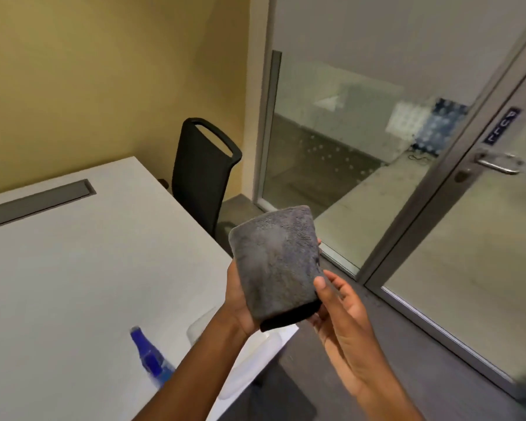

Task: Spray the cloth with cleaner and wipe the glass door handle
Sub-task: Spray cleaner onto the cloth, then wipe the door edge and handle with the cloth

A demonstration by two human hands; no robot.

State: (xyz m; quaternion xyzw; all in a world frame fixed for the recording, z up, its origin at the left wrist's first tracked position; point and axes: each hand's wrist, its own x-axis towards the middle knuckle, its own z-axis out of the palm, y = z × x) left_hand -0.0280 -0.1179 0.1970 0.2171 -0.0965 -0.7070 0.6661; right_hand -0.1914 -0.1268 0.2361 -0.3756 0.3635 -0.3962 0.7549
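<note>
While left hand [240, 302] cups folded cloth [275, 264], soft, light; right hand [343, 323] loosely spread beside cloth, thumb touching; pinch folded edge.

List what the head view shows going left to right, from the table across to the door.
White table → blue spray bottle → black chair → grey cloth, held in the left hand with the right hand at its edge → door handle.
</note>
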